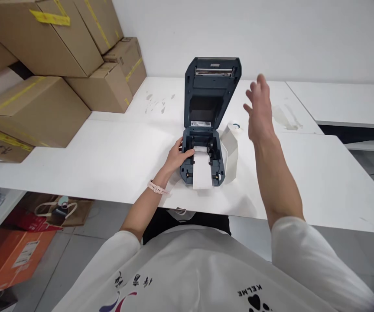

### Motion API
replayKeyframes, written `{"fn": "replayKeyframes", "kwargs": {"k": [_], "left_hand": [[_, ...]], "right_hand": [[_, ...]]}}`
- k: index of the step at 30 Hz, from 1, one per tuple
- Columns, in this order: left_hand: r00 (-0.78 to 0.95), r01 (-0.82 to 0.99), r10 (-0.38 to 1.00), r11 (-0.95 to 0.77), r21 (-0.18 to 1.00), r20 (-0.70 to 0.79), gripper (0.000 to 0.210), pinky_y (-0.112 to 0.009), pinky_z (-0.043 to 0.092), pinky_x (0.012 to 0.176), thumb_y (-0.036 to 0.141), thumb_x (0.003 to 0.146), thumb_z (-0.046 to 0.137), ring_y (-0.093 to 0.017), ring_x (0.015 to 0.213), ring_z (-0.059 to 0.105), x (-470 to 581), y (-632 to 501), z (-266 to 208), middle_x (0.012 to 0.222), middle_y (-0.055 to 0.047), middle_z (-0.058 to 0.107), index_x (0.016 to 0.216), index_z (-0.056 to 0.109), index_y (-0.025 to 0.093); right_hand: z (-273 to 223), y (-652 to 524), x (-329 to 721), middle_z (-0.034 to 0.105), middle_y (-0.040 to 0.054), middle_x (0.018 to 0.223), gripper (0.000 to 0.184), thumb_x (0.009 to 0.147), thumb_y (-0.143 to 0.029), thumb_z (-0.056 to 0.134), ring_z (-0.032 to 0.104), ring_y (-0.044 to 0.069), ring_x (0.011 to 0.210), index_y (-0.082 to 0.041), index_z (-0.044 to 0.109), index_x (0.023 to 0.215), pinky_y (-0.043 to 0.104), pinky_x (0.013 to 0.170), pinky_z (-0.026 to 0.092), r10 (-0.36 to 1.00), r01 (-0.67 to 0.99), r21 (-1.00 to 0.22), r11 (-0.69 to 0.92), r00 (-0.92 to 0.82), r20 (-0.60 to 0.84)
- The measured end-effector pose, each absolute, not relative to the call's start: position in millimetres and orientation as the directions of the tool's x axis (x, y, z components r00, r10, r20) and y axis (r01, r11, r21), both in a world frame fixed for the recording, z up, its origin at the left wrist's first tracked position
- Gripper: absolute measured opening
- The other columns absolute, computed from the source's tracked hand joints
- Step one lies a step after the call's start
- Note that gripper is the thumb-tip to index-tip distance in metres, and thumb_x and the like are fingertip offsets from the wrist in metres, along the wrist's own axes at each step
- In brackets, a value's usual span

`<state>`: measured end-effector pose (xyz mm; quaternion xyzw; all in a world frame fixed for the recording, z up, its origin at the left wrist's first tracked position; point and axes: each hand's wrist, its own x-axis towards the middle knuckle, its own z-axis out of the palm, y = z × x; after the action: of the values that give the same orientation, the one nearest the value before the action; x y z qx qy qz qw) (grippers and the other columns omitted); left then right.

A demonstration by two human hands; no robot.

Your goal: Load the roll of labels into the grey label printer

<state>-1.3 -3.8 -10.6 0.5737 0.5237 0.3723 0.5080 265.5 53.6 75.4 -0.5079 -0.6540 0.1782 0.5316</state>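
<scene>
A dark blue-grey label printer (pixel 222 167) stands on the white table with its lid (pixel 211 91) raised. Inside sits a small roll of white label paper, its strip (pixel 202 171) drawn forward over the printer's front edge. My left hand (pixel 176 155) grips the printer's left wall, fingers outside and thumb reaching over the rim to the paper. My right hand (pixel 260 112) is raised in the air to the right of the lid, fingers apart, holding nothing. Beside the printer's right side, a white roll (pixel 235 127) stands with a loose strip of backing paper (pixel 230 151) trailing forward.
Stacked cardboard boxes (pixel 34 112) with yellow tape crowd the table's left end. The white table (pixel 108 160) runs along a white wall, with a shelf gap (pixel 343 134) at right. On the floor at lower left lie an orange box (pixel 14 260) and a paper bag (pixel 79 212).
</scene>
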Motion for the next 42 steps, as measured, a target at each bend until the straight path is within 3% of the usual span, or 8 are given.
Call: {"fn": "replayKeyframes", "kwargs": {"k": [4, 8, 11, 14, 16, 21, 33, 42], "left_hand": [[0.095, 0.238, 0.99, 0.081, 0.968, -0.106, 0.097, -0.048, 0.039, 0.115, 0.063, 0.078, 0.071, -0.035, 0.147, 0.04, -7.2, -11.7, -7.8, 0.165, -0.016, 0.033, 0.158, 0.029, 0.027], [-0.015, 0.17, 0.999, 0.033, 0.985, -0.031, 0.085, -0.045, 0.031, 0.122, 0.071, 0.089, 0.049, -0.028, 0.156, 0.027, -25.0, -29.4, 11.3, 0.169, -0.01, 0.024, 0.159, 0.021, 0.032], [-0.004, 0.126, 0.999, -0.034, 0.992, 0.035, 0.078, -0.044, 0.031, 0.124, 0.073, 0.092, 0.038, -0.027, 0.157, 0.024, -33.3, -44.1, 32.3, 0.169, -0.005, 0.026, 0.158, 0.025, 0.035], [0.064, 0.116, 0.998, -0.027, 0.993, 0.019, 0.074, -0.046, 0.028, 0.126, 0.071, 0.092, 0.043, -0.028, 0.158, 0.02, -27.2, -55.7, 41.2, 0.17, -0.001, 0.026, 0.157, 0.027, 0.038], [0.101, 0.102, 0.994, 0.021, 0.995, -0.032, 0.078, -0.047, 0.026, 0.127, 0.066, 0.09, 0.054, -0.029, 0.159, 0.017, -16.6, -61.6, 36.9, 0.171, -0.002, 0.021, 0.158, 0.026, 0.037], [0.173, 0.006, 0.975, 0.138, 0.99, -0.137, 0.088, -0.047, 0.033, 0.124, 0.051, 0.084, 0.069, -0.031, 0.154, 0.031, 7.0, -74.3, 17.4, 0.167, -0.008, 0.03, 0.158, 0.026, 0.03], [0.214, -0.001, 0.977, 0.019, 1.0, -0.018, 0.066, -0.043, 0.048, 0.109, 0.049, 0.084, 0.066, -0.03, 0.135, 0.054, 6.8, -75.3, 14.9, 0.149, -0.011, 0.055, 0.142, 0.049, 0.023], [0.209, -0.008, 0.978, 0.002, 1.0, 0.0, 0.064, -0.04, 0.049, 0.105, 0.048, 0.084, 0.068, -0.029, 0.131, 0.056, 5.7, -76.5, 18.0, 0.146, -0.011, 0.057, 0.14, 0.051, 0.022]], "right_hand": [[99.3, 114.2, 258.6, 0.056, 0.006, 0.147, 0.083, 0.093, -0.076, -0.005, 0.054, 0.027, 0.137, -0.035, 0.039, 0.15, 0.055, 0.103, 0.05, 0.896, 0.346, -0.829, 0.44, -0.101, 0.433], [95.0, 60.0, 235.0, 0.066, 0.009, 0.13, 0.091, 0.089, -0.081, -0.003, 0.062, 0.027, 0.125, -0.029, 0.056, 0.134, 0.048, 0.103, 0.052, 0.868, 0.289, -0.831, 0.476, -0.004, 0.496], [74.9, -14.4, 223.3, 0.071, 0.0112, 0.115, 0.078, 0.099, -0.072, 0.009, 0.066, 0.026, 0.117, -0.021, 0.066, 0.116, 0.048, 0.107, 0.05, 0.865, 0.247, -0.85, 0.466, 0.074, 0.496], [48.8, -73.1, 214.1, 0.07, 0.007, 0.121, 0.043, 0.1, -0.059, 0.044, 0.063, 0.026, 0.122, -0.025, 0.068, 0.114, 0.047, 0.111, 0.048, 0.877, 0.349, -0.821, 0.452, -0.008, 0.48], [32.3, -93.9, 208.5, 0.066, 0.0062, 0.134, 0.034, 0.1, -0.05, 0.051, 0.055, 0.027, 0.134, -0.029, 0.065, 0.123, 0.049, 0.116, 0.043, 0.876, 0.45, -0.766, 0.459, -0.086, 0.474], [6.2, -102.2, 199.4, 0.055, 0.0068, 0.149, 0.038, 0.106, -0.038, 0.035, 0.034, 0.025, 0.152, -0.029, 0.056, 0.137, 0.055, 0.125, 0.029, 0.847, 0.569, -0.659, 0.492, -0.139, 0.513], [-1.3, -104.1, 193.0, 0.057, 0.0056, 0.147, 0.038, 0.106, -0.034, 0.032, 0.036, 0.025, 0.151, -0.031, 0.056, 0.135, 0.055, 0.123, 0.034, 0.84, 0.605, -0.646, 0.465, -0.072, 0.537], [-2.2, -104.6, 191.0, 0.059, 0.0076, 0.145, 0.031, 0.105, -0.033, 0.035, 0.036, 0.026, 0.151, -0.029, 0.058, 0.126, 0.056, 0.122, 0.035, 0.837, 0.561, -0.682, 0.469, -0.038, 0.545]]}}
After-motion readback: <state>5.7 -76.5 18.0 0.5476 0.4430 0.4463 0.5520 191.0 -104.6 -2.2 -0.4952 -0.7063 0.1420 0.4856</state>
